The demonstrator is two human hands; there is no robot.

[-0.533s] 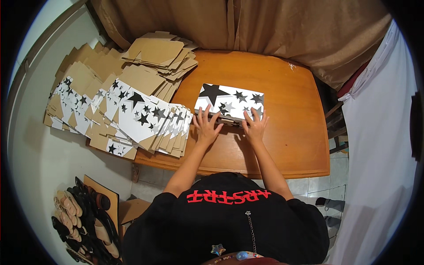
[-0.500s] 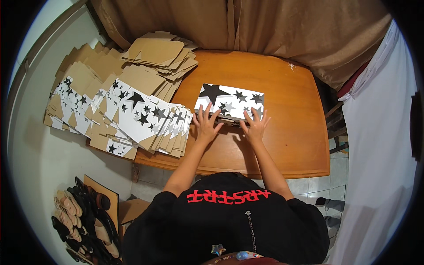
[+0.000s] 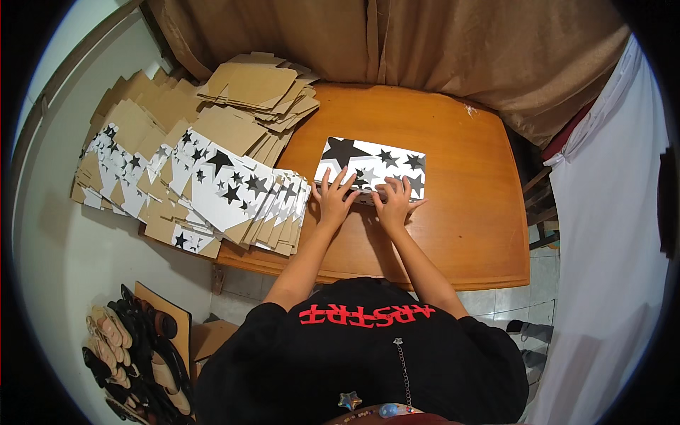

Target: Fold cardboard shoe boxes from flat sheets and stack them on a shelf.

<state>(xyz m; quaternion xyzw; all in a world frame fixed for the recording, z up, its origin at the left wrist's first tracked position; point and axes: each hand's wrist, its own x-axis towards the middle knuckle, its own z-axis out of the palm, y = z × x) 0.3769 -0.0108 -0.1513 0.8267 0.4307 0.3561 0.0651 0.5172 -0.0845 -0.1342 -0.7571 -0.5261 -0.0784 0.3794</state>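
Observation:
A white cardboard box (image 3: 388, 154) printed with black and grey stars lies lengthwise on the wooden table, its lid down. My left hand (image 3: 331, 202) rests at the near left part of the box, fingers spread over the lid's front edge. Further right along that same edge, my right hand (image 3: 392, 206) has its fingers laid on the lid and its thumb side toward the left hand. Neither hand is wrapped round the box. Most of the box's near side is hidden behind my hands.
Left of the box, stacks of flat star-printed cardboard blanks (image 3: 225, 185) cover the table. Plain brown blanks (image 3: 255, 86) are piled behind them. Brown curtains (image 3: 453, 49) hang at the back, a white cloth (image 3: 602, 234) at the right. Shoes (image 3: 134, 347) stand lower left.
My right hand has slid left along the front edge and its fingers now lie further onto the lid. The lid's near edge sits lower, and less of the front side shows.

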